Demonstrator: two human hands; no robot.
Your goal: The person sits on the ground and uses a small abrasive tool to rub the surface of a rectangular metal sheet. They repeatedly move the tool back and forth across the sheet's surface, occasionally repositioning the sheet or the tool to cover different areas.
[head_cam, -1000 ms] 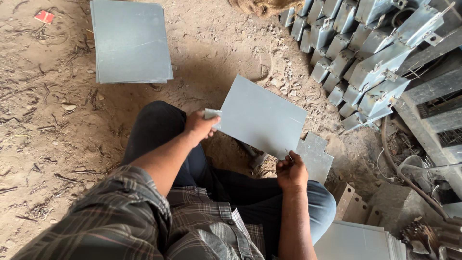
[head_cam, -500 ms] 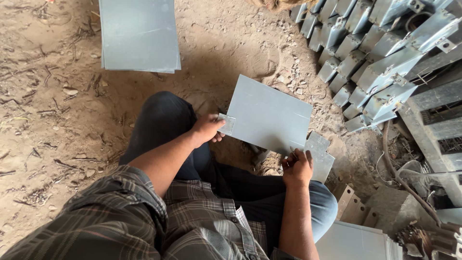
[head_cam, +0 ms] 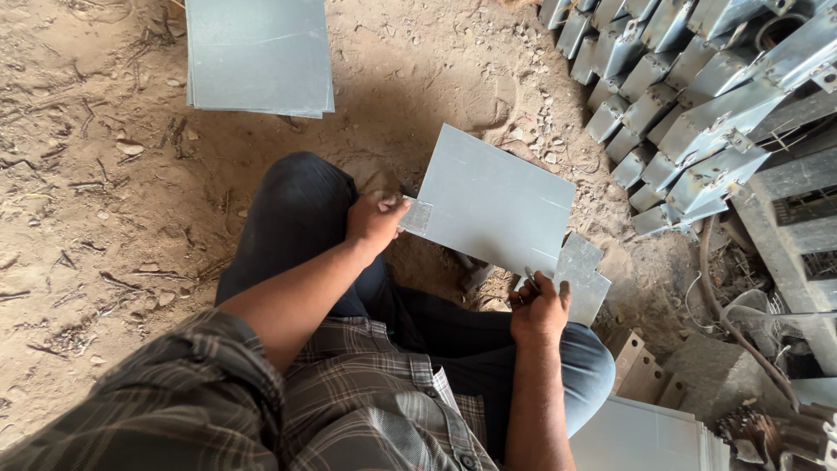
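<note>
A flat grey metal sheet with notched corners is held over my lap, tilted a little. My left hand grips a small tab at its left corner. My right hand pinches its lower right edge next to another tab. I sit on the dirt ground with my legs in dark trousers bent under the sheet.
A stack of flat grey sheets lies on the dirt at the top left. Several folded metal boxes are lined up at the top right. More sheets and a few brown pieces lie by my right knee.
The view has shifted slightly, so the sheet and the stack sit lower in the frame. Both hands keep their hold on the sheet.
</note>
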